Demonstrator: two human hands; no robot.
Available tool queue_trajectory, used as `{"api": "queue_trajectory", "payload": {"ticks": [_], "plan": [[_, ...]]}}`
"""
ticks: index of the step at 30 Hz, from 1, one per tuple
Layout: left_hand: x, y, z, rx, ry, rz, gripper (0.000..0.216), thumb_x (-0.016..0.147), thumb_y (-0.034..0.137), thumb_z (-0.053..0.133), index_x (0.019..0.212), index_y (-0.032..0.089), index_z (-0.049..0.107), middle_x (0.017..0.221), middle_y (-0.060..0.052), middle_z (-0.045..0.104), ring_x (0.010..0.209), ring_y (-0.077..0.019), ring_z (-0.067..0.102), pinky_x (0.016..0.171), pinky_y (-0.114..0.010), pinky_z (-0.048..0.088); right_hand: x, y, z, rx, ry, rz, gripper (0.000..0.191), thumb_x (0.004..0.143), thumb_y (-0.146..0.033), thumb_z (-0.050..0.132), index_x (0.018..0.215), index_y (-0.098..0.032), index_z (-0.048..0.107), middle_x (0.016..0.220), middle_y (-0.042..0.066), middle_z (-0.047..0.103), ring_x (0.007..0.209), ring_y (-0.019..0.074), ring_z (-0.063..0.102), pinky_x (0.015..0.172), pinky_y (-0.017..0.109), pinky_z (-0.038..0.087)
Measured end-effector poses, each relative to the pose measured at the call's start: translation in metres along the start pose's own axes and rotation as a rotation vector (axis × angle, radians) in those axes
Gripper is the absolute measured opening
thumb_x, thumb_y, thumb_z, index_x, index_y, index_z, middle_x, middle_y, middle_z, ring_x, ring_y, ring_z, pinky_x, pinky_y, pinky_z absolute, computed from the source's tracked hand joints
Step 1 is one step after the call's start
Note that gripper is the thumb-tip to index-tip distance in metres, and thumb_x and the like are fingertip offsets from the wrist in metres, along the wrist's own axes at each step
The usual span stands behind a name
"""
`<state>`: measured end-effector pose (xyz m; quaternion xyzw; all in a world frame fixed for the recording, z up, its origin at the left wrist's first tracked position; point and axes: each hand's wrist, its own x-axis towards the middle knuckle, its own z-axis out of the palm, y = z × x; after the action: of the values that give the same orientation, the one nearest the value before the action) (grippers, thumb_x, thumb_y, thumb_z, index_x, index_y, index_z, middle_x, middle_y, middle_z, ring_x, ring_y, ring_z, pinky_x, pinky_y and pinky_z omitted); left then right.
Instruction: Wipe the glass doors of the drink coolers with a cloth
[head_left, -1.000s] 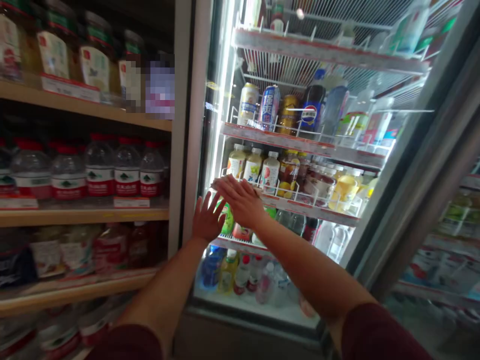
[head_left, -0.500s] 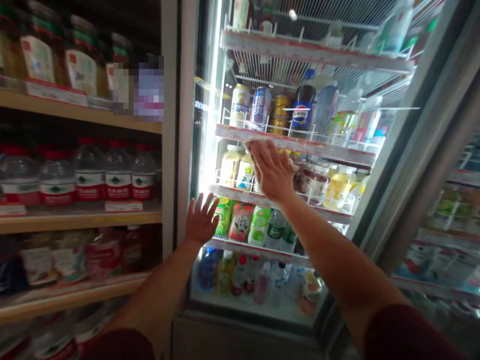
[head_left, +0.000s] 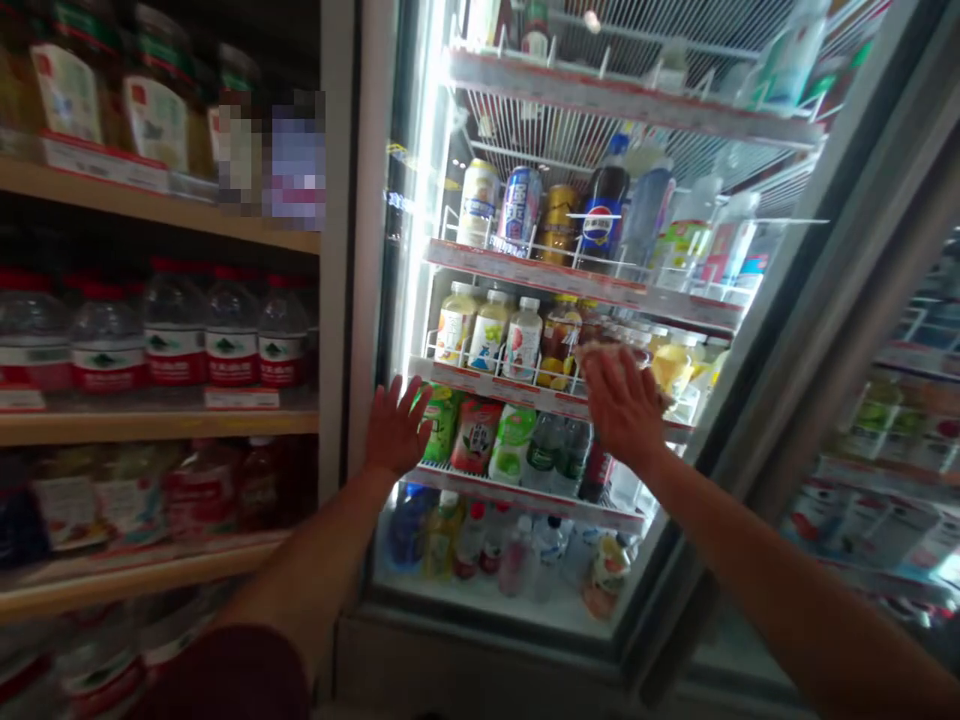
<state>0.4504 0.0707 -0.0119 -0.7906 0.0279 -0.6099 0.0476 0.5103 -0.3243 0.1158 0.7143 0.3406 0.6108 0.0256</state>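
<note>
My left hand (head_left: 395,428) is open, fingers spread, pressed flat at the left side of the lit drinks fridge (head_left: 525,330), beside a green bottle (head_left: 441,424). My right hand (head_left: 621,402) is open too, fingers stretched out flat in front of the shelf edge (head_left: 525,392) that carries juice bottles (head_left: 487,330) and jars. It holds nothing. Below it stand a red carton (head_left: 475,436) and dark water bottles (head_left: 559,455).
The fridge's glass door (head_left: 832,330) hangs open to the right. Cans and a cola bottle (head_left: 604,215) fill the shelf above. At the left, wooden shelves (head_left: 157,425) carry red-capped water bottles (head_left: 176,335) and jars (head_left: 150,110).
My right hand has moved from the left of the fridge, up to the can shelf edge, then down and right to the juice shelf. The left hand has stayed put.
</note>
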Motion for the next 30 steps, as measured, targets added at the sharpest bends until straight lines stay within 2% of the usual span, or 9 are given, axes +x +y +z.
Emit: {"api": "queue_trajectory", "payload": {"ticks": [2, 4, 9, 11, 16, 18, 22, 27, 30], "plan": [[0.0, 0.0, 0.0, -0.006, 0.026, 0.012, 0.059, 0.101, 0.036, 0.04, 0.158, 0.028, 0.029, 0.161, -0.006, 0.037, 0.156, -0.0237, 0.008, 0.128, -0.051, 0.007, -0.02, 0.006, -0.001, 0.058, -0.216, -0.239, 0.053, 0.1, -0.026, 0.049, 0.152, -0.036, 0.042, 0.155, 0.0, 0.049, 0.15, 0.0221, 0.035, 0.123, 0.044, 0.024], [0.0, 0.0, 0.0, -0.016, 0.045, 0.018, 0.061, 0.101, 0.035, 0.041, 0.159, 0.028, 0.026, 0.162, -0.006, 0.035, 0.157, -0.0232, 0.007, 0.128, -0.05, 0.006, -0.028, 0.02, -0.005, 0.078, -0.345, -0.313, 0.052, 0.1, -0.025, 0.049, 0.149, -0.042, 0.045, 0.154, -0.004, 0.05, 0.148, 0.0196, 0.039, 0.124, 0.042, 0.024], [0.0, 0.0, 0.001, -0.062, 0.028, -0.001, 0.06, 0.101, 0.038, 0.04, 0.159, 0.032, 0.026, 0.162, -0.004, 0.035, 0.156, -0.0229, 0.009, 0.128, -0.051, 0.005, -0.037, 0.044, -0.005, -0.14, 0.03, 0.266, 0.058, 0.102, -0.036, 0.043, 0.156, -0.017, 0.036, 0.16, 0.015, 0.04, 0.153, 0.0332, 0.026, 0.121, 0.057, 0.026], [0.0, 0.0, 0.001, -0.067, 0.015, -0.007, 0.06, 0.1, 0.038, 0.04, 0.159, 0.031, 0.027, 0.162, -0.004, 0.035, 0.156, -0.0231, 0.01, 0.128, -0.051, 0.005, -0.065, 0.034, 0.002, -0.161, 0.09, 0.356, 0.061, 0.101, -0.036, 0.044, 0.156, -0.011, 0.036, 0.158, 0.02, 0.041, 0.152, 0.0356, 0.027, 0.118, 0.057, 0.031], [0.0, 0.0, 0.001, -0.028, -0.01, -0.012, 0.055, 0.101, 0.039, 0.038, 0.155, 0.027, 0.038, 0.159, -0.006, 0.041, 0.156, -0.0252, 0.01, 0.127, -0.053, 0.007, -0.141, 0.021, 0.013, 0.053, -0.189, -0.15, 0.045, 0.097, -0.028, 0.052, 0.14, -0.042, 0.057, 0.141, 0.0, 0.063, 0.138, 0.023, 0.052, 0.116, 0.041, 0.038], [0.0, 0.0, 0.0, -0.012, 0.001, -0.003, 0.054, 0.102, 0.039, 0.036, 0.153, 0.025, 0.04, 0.158, -0.007, 0.041, 0.156, -0.0245, 0.01, 0.127, -0.052, 0.007, -0.137, 0.037, 0.011, 0.017, -0.13, -0.028, 0.049, 0.098, -0.03, 0.052, 0.147, -0.037, 0.051, 0.147, 0.004, 0.059, 0.143, 0.0265, 0.046, 0.118, 0.047, 0.036], [0.0, 0.002, -0.001, -0.011, 0.0, -0.006, 0.052, 0.102, 0.04, 0.036, 0.151, 0.024, 0.043, 0.16, -0.006, 0.04, 0.156, -0.0243, 0.011, 0.128, -0.05, 0.007, -0.108, 0.055, 0.01, -0.056, 0.143, 0.469, 0.067, 0.101, -0.034, 0.042, 0.161, -0.013, 0.021, 0.164, 0.021, 0.029, 0.154, 0.0374, 0.022, 0.118, 0.066, 0.031], [0.0, 0.002, -0.001, -0.035, 0.02, -0.007, 0.052, 0.101, 0.039, 0.037, 0.152, 0.026, 0.043, 0.159, -0.005, 0.041, 0.156, -0.0241, 0.011, 0.127, -0.051, 0.007, -0.158, -0.01, 0.026, 0.013, 0.286, 0.629, 0.072, 0.1, -0.031, 0.038, 0.163, -0.024, 0.005, 0.168, 0.013, 0.019, 0.154, 0.0374, 0.02, 0.122, 0.064, 0.026], [0.0, 0.002, -0.001, -0.042, 0.01, -0.007, 0.053, 0.1, 0.038, 0.038, 0.152, 0.027, 0.043, 0.159, -0.004, 0.04, 0.156, -0.0241, 0.012, 0.128, -0.051, 0.007, -0.181, -0.031, 0.035, 0.018, 0.263, 0.637, 0.077, 0.098, -0.032, 0.045, 0.163, -0.03, 0.003, 0.169, 0.007, 0.013, 0.154, 0.037, 0.017, 0.122, 0.061, 0.028]]}}
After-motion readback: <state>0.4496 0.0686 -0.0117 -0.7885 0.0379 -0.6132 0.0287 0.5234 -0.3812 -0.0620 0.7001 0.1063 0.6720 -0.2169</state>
